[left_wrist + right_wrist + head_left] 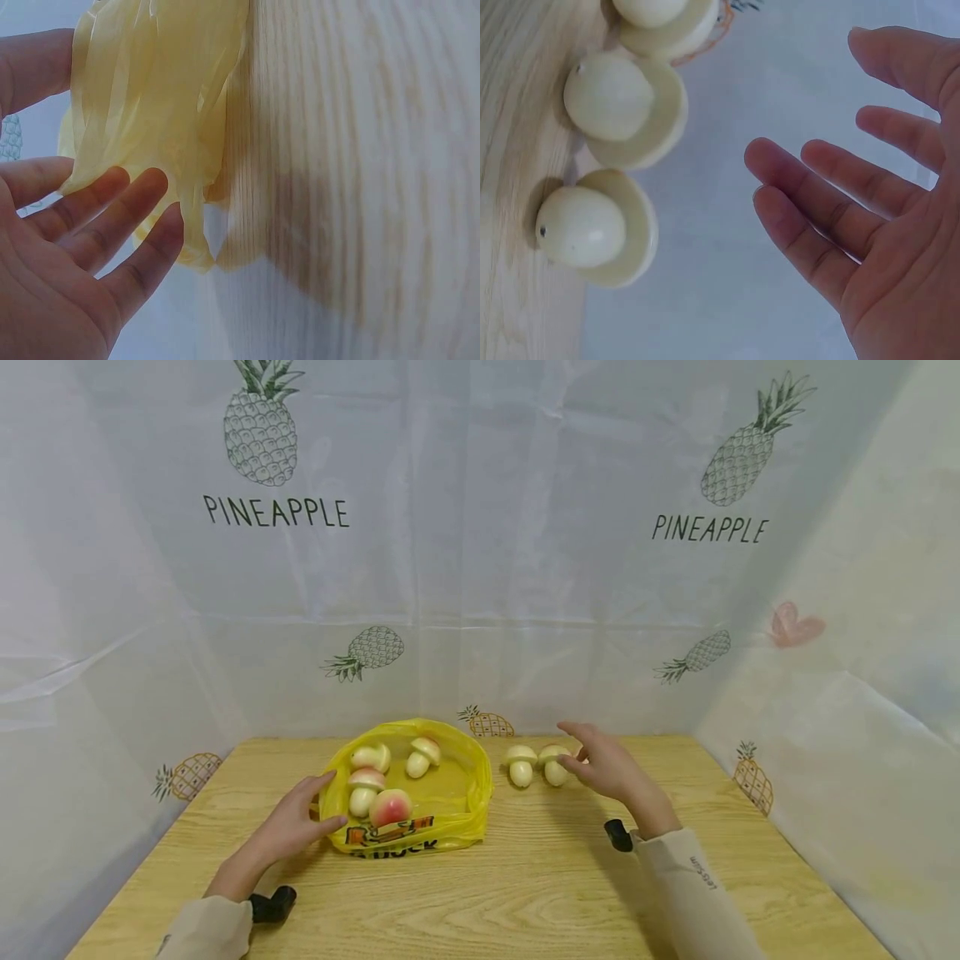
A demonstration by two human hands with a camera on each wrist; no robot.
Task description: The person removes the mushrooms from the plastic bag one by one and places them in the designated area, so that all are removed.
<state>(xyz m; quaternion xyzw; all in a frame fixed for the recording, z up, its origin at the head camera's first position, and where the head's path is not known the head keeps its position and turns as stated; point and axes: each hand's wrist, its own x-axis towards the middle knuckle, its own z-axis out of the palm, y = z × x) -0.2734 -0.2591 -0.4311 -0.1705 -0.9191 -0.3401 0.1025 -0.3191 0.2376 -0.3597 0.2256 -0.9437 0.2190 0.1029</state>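
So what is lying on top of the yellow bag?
On the yellow bag lie four toy mushrooms, some with pinkish caps. The left hand touches its edge. What is beneath the bag is covered.

The thin plastic bag is bright yellow with an orange and black print along its front edge. The toy mushrooms in the bag are cream with pinkish-red caps, while the toy mushrooms on the table are plain pale cream. The wooden table is light tan with visible grain. The white backdrop cloth has green-grey pineapple drawings and black "PINEAPPLE" lettering.
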